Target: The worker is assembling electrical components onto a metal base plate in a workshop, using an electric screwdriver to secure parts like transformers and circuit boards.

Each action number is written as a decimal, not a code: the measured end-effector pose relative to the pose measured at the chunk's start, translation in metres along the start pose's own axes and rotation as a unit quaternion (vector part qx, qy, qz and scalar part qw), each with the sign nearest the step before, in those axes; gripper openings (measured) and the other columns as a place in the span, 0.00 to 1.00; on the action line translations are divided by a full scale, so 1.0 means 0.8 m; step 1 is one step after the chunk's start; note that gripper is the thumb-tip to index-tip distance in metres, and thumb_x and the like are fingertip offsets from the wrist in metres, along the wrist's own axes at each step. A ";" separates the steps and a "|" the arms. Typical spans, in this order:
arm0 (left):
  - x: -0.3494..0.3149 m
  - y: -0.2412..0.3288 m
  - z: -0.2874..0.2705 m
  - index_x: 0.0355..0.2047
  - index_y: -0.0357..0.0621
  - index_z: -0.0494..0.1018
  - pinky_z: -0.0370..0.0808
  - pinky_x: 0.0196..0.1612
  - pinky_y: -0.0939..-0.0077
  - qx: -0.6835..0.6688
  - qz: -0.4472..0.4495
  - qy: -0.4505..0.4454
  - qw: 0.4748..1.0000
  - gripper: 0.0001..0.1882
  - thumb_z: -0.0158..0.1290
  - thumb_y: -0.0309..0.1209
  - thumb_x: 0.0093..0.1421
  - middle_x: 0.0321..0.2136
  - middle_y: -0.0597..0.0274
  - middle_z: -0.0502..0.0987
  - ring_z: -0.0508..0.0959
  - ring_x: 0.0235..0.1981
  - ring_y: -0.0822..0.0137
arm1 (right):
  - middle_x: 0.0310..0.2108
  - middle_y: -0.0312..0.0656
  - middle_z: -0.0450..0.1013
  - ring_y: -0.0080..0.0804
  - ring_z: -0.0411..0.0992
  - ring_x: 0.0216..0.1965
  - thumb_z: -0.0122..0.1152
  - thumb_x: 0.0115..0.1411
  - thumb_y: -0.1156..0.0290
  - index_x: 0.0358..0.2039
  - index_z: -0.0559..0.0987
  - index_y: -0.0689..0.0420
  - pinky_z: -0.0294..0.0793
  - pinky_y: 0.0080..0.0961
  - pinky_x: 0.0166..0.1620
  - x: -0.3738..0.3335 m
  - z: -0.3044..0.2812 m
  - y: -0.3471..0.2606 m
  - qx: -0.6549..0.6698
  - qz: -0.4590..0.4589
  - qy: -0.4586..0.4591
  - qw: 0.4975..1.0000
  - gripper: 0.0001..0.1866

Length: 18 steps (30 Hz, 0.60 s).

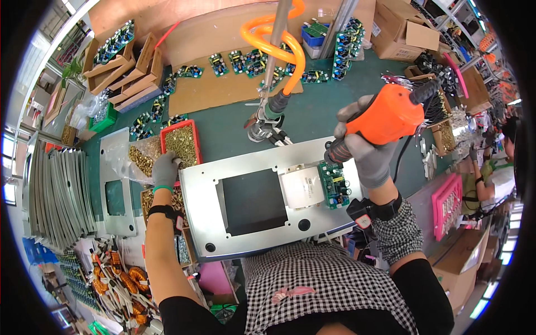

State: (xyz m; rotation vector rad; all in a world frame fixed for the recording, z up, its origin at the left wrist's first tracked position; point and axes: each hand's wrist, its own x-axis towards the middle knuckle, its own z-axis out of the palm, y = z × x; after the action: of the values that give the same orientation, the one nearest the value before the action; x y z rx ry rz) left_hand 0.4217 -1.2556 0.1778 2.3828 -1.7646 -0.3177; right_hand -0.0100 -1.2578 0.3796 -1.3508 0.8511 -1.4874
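My right hand (371,159), in a grey glove, is wrapped round an orange electric screwdriver (391,114). Its dark nose points down toward the upper corner of a green circuit board (335,187); whether the tip touches is hidden. That board lies at the right of a silver metal panel (204,195), beside a white block (302,187). The panel has a large rectangular opening and rests in front of me. My left hand (166,170), gloved too, is at the near edge of a red bin (163,139) of small brass-coloured fasteners. Its fingers are curled together; what they hold is too small to make out.
An orange coiled hose (298,61) hangs by a metal pole above the bench. Several circuit boards (218,64) lie on cardboard at the back. Curved metal panels (58,192) stand stacked at left, near another flat panel (118,220). A person (494,178) works at far right.
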 end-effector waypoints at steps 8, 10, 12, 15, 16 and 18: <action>-0.054 0.024 -0.073 0.43 0.34 0.69 0.72 0.24 0.85 -0.549 -0.149 0.063 0.820 0.14 0.49 0.28 0.58 0.32 0.62 0.73 0.76 0.30 0.72 | 0.38 0.48 0.72 0.26 0.72 0.29 0.54 0.42 0.85 0.45 0.65 0.62 0.73 0.22 0.32 0.000 -0.012 -0.011 0.016 -0.070 -0.025 0.997 0.26; -0.099 0.089 -0.120 0.43 0.35 0.69 0.71 0.24 0.85 -0.624 -0.072 0.023 0.778 0.16 0.51 0.29 0.55 0.31 0.62 0.74 0.75 0.28 0.73 | 0.39 0.50 0.72 0.30 0.73 0.29 0.55 0.43 0.83 0.47 0.65 0.62 0.74 0.24 0.32 -0.009 -0.017 -0.050 0.047 -0.140 0.004 0.989 0.27; -0.158 0.173 -0.149 0.42 0.36 0.69 0.71 0.27 0.86 -0.642 -0.051 -0.066 0.762 0.17 0.53 0.29 0.52 0.32 0.60 0.73 0.75 0.29 0.73 | 0.43 0.51 0.68 0.34 0.72 0.30 0.54 0.45 0.72 0.52 0.63 0.58 0.73 0.30 0.32 -0.021 -0.031 -0.076 0.036 -0.210 -0.018 0.977 0.30; -0.210 0.246 -0.118 0.41 0.34 0.68 0.75 0.29 0.80 -0.692 -0.025 -0.330 0.641 0.19 0.53 0.37 0.56 0.31 0.59 0.73 0.75 0.27 0.73 | 0.43 0.49 0.68 0.32 0.72 0.27 0.56 0.47 0.68 0.54 0.62 0.60 0.71 0.29 0.27 -0.046 -0.035 -0.100 0.146 -0.236 -0.039 0.960 0.32; -0.228 0.266 -0.106 0.43 0.35 0.67 0.75 0.29 0.81 -0.697 -0.008 -0.351 0.625 0.20 0.53 0.39 0.57 0.31 0.61 0.72 0.74 0.27 0.74 | 0.43 0.49 0.68 0.32 0.72 0.27 0.56 0.47 0.68 0.54 0.62 0.60 0.71 0.29 0.27 -0.051 -0.038 -0.109 0.152 -0.238 -0.039 0.959 0.32; -0.243 0.286 -0.077 0.44 0.35 0.66 0.75 0.29 0.83 -0.719 -0.026 -0.431 0.544 0.21 0.50 0.41 0.60 0.32 0.62 0.71 0.73 0.28 0.76 | 0.42 0.48 0.68 0.32 0.72 0.25 0.58 0.46 0.68 0.55 0.62 0.61 0.71 0.26 0.24 -0.056 -0.039 -0.108 0.171 -0.252 -0.129 0.944 0.34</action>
State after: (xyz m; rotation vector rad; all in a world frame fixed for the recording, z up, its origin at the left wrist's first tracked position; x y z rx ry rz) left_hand 0.1720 -1.1363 0.3097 0.8925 -0.6652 -2.1340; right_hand -0.0571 -1.1897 0.4389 -1.5149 0.0633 -1.6913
